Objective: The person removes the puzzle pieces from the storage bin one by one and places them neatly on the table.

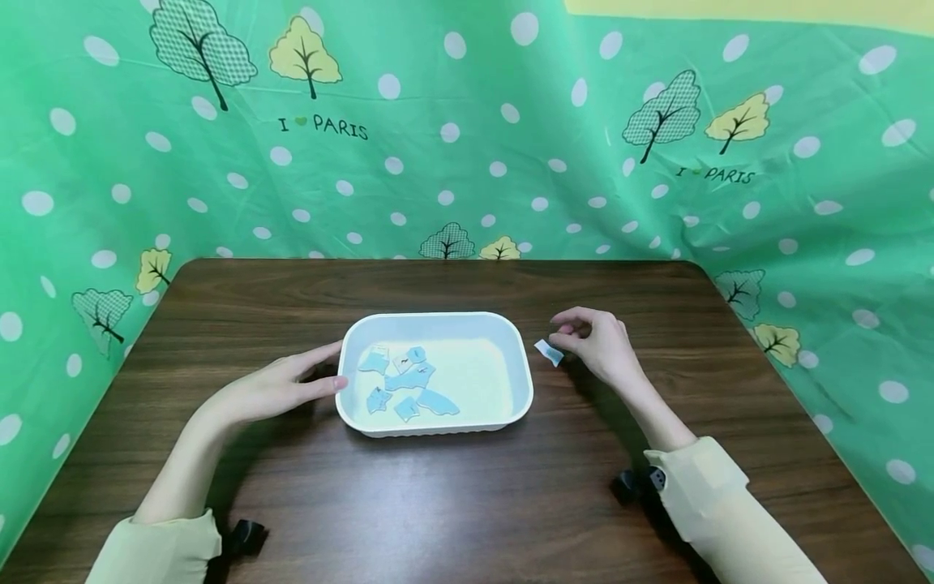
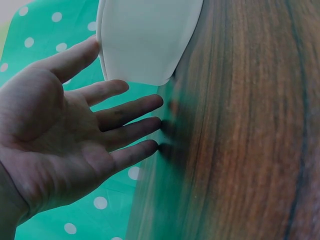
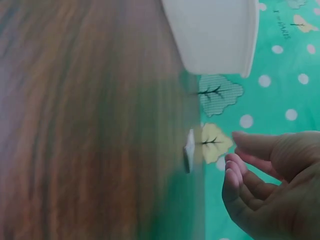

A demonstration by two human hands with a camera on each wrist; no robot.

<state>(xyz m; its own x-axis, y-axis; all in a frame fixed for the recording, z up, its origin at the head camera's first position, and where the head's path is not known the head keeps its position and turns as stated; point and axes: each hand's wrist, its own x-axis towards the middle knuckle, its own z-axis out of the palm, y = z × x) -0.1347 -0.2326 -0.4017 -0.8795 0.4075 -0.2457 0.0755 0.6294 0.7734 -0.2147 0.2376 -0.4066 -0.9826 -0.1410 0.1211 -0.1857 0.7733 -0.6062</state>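
Note:
A white plastic tray (image 1: pixel 435 431) stands on the table, with several torn pieces of blue-and-white paper (image 1: pixel 416 376) lying in its left half. My left hand (image 1: pixel 280 388) is at the tray's left end, thumb and index finger at the rim; in the left wrist view its fingers are spread and fairly straight. To the right of the tray, one more torn paper piece (image 1: pixel 549 353) lies on the table. Just beyond it is my right hand (image 1: pixel 600 344), fingers loosely bent. The right wrist view shows that paper scrap (image 3: pixel 189 151) apart from the fingertips, with nothing between thumb and fingers.
The dark wood-grain table (image 1: pixel 467 503) ends at a green polka-dot curtain (image 1: pixel 481 105) behind and at both sides. Black wrist devices sit under both sleeves, one by the left cuff (image 1: pixel 248 537) and one by the right cuff (image 1: pixel 626 487).

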